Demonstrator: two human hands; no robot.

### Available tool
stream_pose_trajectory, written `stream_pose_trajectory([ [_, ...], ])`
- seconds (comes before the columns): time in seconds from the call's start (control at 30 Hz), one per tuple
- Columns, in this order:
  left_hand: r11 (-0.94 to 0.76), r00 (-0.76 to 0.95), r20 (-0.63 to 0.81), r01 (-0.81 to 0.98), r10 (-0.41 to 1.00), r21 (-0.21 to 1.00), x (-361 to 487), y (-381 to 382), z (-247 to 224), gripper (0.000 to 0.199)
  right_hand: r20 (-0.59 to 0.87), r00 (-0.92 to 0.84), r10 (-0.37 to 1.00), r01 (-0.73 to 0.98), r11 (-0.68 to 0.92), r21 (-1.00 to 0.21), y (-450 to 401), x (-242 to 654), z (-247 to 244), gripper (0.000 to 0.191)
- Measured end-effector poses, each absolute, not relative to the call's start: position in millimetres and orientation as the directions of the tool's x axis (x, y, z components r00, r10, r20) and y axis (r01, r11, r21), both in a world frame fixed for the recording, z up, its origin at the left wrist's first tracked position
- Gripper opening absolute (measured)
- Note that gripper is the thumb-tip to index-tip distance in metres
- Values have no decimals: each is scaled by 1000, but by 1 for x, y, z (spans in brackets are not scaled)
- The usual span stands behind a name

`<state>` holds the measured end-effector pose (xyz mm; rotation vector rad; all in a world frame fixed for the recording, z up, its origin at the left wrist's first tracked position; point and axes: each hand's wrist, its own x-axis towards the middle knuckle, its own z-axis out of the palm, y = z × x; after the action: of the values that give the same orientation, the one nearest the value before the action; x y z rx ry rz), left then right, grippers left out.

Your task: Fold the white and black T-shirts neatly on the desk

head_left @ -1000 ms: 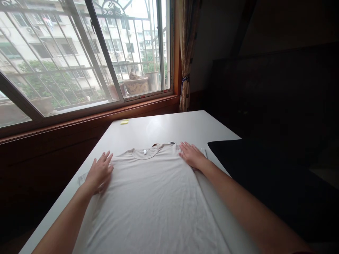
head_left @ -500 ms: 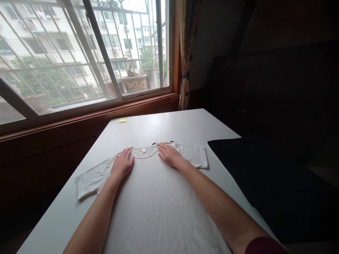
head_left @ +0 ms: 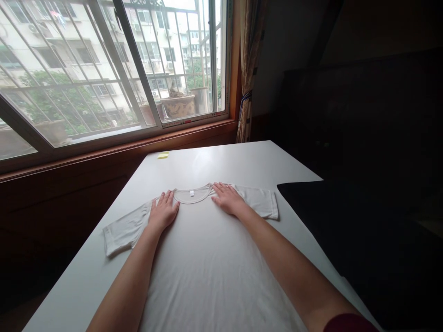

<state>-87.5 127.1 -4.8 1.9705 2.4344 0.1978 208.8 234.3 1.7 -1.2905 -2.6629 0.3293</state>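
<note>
A light-coloured short-sleeved T-shirt (head_left: 204,258) lies spread on the white table (head_left: 224,161), its neckline toward the far side and its lower end running out of view. Inside the collar a small white label (head_left: 192,193) shows. My left hand (head_left: 164,211) rests flat on the left shoulder of the shirt, fingers stretched out beside the neckline. On the other shoulder lies my right hand (head_left: 226,197), also flat with its fingers extended. Both sleeves stretch outward past my hands; the left one is slightly wrinkled.
A yellow sticky note (head_left: 163,155) is on the table's far left corner. Dark cloth (head_left: 332,216) covers part of the right edge. Beyond the table are a barred window (head_left: 104,74) and a tied curtain (head_left: 246,83).
Both hands stay flat on the shoulders. The shirt fabric around the right shoulder and collar lies smoother, and a dark gap behind the collar no longer shows. The view has shifted slightly.
</note>
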Motion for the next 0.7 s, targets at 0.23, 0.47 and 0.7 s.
stream_pose_trajectory([
  [0.23, 185, -199, 136, 977, 970, 109, -78, 144, -3, 64, 61, -595, 801, 767, 589, -254, 247, 219, 3, 71],
  [0.47, 145, -169, 282, 984, 944, 103, -71, 146, 6, 51, 145, -655, 742, 710, 670, -219, 250, 224, 9, 63],
  [0.7, 155, -173, 228, 983, 958, 97, -75, 150, 1, 53, 141, -705, 695, 664, 717, -213, 253, 224, 8, 60],
])
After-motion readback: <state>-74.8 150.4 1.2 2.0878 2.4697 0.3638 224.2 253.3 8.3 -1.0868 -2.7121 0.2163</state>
